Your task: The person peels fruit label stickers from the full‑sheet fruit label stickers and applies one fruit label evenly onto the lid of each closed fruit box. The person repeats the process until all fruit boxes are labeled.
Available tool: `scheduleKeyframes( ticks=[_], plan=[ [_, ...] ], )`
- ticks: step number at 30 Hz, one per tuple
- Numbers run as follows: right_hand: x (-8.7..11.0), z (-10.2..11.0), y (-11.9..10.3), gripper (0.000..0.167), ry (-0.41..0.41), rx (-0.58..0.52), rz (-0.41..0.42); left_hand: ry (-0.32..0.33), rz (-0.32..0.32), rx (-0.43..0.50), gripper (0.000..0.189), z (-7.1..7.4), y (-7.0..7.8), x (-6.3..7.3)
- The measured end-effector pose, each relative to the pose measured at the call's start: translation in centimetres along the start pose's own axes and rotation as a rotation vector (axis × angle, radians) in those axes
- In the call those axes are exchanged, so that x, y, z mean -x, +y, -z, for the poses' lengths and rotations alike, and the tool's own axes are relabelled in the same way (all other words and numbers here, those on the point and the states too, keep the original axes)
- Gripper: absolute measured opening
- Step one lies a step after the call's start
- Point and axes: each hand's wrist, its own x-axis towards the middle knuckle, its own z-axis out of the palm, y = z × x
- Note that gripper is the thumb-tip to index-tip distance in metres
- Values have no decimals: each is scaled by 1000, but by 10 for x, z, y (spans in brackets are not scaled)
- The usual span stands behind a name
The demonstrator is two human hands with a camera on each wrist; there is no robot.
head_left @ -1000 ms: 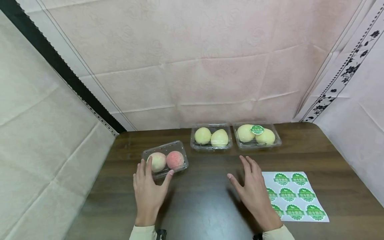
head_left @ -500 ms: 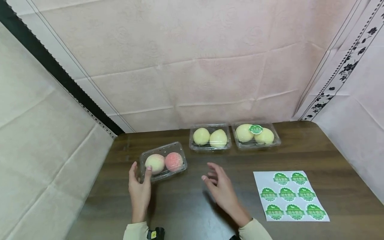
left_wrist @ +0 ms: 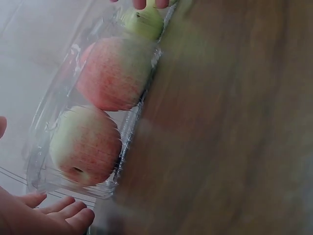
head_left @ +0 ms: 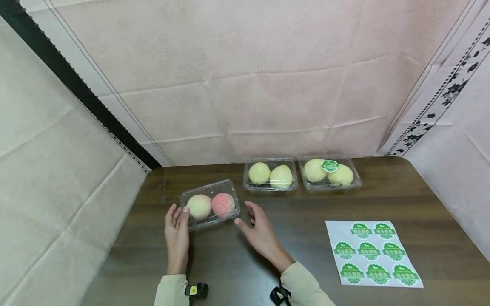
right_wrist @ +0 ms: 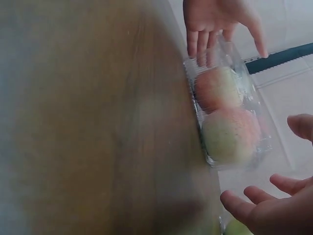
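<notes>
Two loosely opened hands flank a clear plastic box of fruit toward the tabletop's far left corner.
The left hand [head_left: 177, 242] stands at the left end of the box [head_left: 208, 190], fingers fairly straight, thumb by the near corner; whether it touches is hard to tell. The right hand [head_left: 263, 240] is just off the right end, thumb and fingers apart, holding nothing. The box lies askew on the tabletop [head_left: 298, 221], short of the far edge, with a pale fruit [head_left: 200, 206] and a pinker fruit [head_left: 223, 204] inside. It looks light for its size, most of the weight being fruit; the thin, smooth walls would probably flex and slip under a hard squeeze, and the fruit could roll or bruise. The two short ends, low down, seem the best hold, keeping the box level.
</notes>
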Motion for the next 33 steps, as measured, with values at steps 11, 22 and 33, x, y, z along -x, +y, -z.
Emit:
scheduleKeyframes(
  ticks=[11, 22, 33],
  plan=[
    [-36, -19, 5, 85, -73, -19, 38, -45, -42, -92, 83, -11, -5, -18],
    [-61, -39, 4, 103, -112, -57, -39, -89, -99, -150, 73, -14, -9, -33],
    [-57, -38, 10, 98, -139, 13, -3, -136, -36, -124, 71, -9, -10, -32]
  ],
)
